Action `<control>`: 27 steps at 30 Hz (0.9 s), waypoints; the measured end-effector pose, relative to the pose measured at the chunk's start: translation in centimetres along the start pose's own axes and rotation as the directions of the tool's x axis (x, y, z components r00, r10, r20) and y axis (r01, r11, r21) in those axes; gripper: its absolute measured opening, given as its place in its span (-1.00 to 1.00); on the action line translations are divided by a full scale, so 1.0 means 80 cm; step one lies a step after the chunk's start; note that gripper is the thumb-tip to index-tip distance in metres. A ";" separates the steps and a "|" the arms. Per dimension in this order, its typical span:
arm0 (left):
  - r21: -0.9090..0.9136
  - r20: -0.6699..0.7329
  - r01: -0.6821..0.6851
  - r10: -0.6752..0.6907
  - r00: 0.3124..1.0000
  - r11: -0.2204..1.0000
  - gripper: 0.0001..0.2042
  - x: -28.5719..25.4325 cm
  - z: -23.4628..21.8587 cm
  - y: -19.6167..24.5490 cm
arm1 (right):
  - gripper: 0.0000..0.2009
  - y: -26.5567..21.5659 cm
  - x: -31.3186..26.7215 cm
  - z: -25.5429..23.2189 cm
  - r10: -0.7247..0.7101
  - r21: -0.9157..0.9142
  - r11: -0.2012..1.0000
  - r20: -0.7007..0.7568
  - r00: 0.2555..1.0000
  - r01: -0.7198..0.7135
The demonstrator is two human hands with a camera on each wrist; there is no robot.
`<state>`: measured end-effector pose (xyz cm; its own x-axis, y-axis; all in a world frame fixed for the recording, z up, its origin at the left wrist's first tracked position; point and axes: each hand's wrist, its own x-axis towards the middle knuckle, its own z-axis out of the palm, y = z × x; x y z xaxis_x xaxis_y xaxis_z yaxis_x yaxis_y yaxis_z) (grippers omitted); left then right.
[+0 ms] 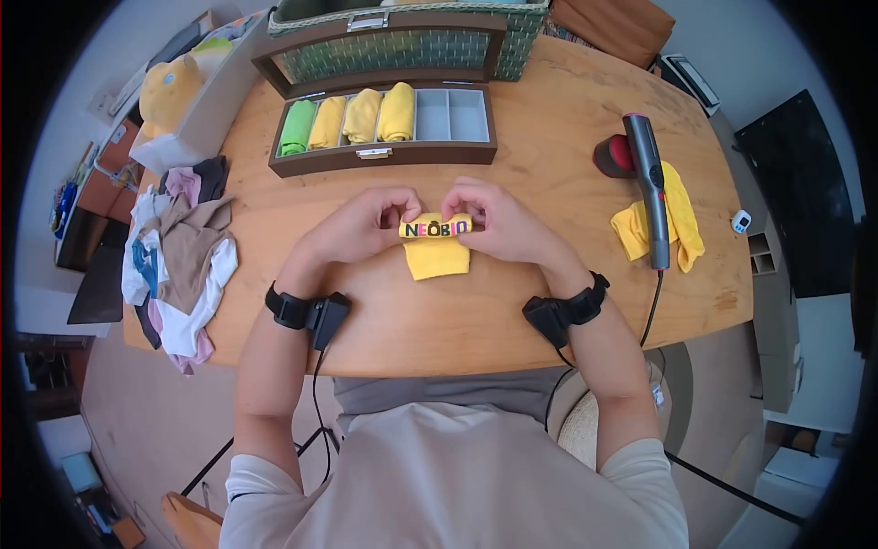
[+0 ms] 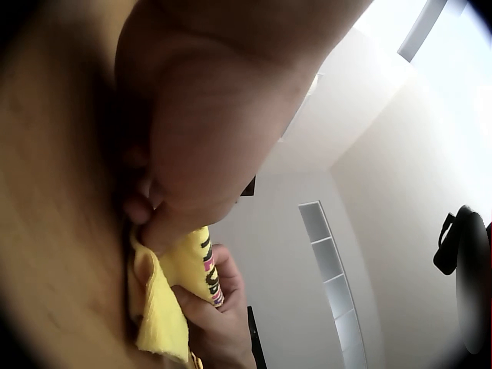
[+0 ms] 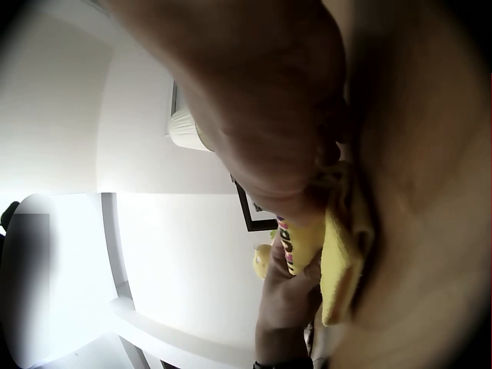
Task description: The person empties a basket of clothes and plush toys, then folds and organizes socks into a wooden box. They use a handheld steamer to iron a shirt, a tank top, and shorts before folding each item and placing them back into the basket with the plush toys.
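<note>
A yellow sock (image 1: 437, 259) lies in front of me, its far part rolled up with "NEOBIO" lettering across the roll and a flat end toward me. My left hand (image 1: 370, 222) pinches the roll's left end between thumb and curled fingers. At the right end, my right hand (image 1: 498, 222) pinches it the same way. In the left wrist view the sock's flat end (image 2: 163, 315) hangs below the fingers, close over the tabletop. From the right wrist, the lettered roll (image 3: 304, 242) shows between both hands.
Beyond the hands, an open brown compartment box (image 1: 375, 163) holds one green roll (image 1: 297, 126) and several yellow rolls (image 1: 362, 116). Crumpled clothes (image 1: 187, 252) lie left. To the right, a grey corded stick-shaped device (image 1: 651, 192) lies over loose yellow fabric (image 1: 681, 224). A green basket (image 1: 521, 46) stands behind.
</note>
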<state>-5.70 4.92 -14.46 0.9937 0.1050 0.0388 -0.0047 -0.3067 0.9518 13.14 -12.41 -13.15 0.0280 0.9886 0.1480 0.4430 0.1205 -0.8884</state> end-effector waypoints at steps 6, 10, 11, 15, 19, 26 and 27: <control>-0.017 0.019 0.043 -0.042 0.999 0.999 -0.85 -0.004 -0.003 0.002 | -0.79 -0.013 -0.002 -0.001 0.053 -0.018 0.998 0.012 0.999 -0.052; -0.035 0.016 -0.056 0.056 0.998 0.998 -0.85 -0.003 -0.009 -0.013 | -0.82 -0.009 -0.004 -0.001 0.036 -0.010 0.999 0.041 0.999 -0.035; -0.013 0.029 -0.079 0.079 0.996 0.997 -0.84 -0.002 -0.011 -0.013 | -0.81 -0.008 -0.004 -0.001 0.033 -0.005 0.999 0.056 0.998 -0.033; -0.058 0.026 0.021 -0.020 0.999 0.998 -0.91 -0.004 -0.010 -0.005 | -0.80 -0.015 -0.006 -0.005 0.004 -0.035 0.999 0.099 0.995 -0.001; 0.019 0.034 0.145 -0.145 0.989 0.989 -0.86 -0.007 -0.006 0.016 | -0.76 -0.017 -0.008 -0.006 0.056 -0.080 0.996 0.129 0.990 -0.046; 0.115 -0.007 0.122 -0.122 0.992 0.986 -0.63 -0.010 0.004 0.045 | -0.64 -0.023 -0.012 0.000 -0.065 -0.274 0.959 0.013 0.998 0.066; 0.134 0.019 0.118 -0.122 0.992 0.984 -0.63 -0.009 0.004 0.046 | -0.62 -0.030 -0.014 -0.002 0.001 -0.290 0.957 0.068 0.998 0.019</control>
<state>-6.43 3.39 -11.12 0.9888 0.1238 -0.0829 0.1275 -0.4158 0.9005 12.17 -13.78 -11.14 -0.0325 0.9926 0.1170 0.6845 0.1075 -0.7211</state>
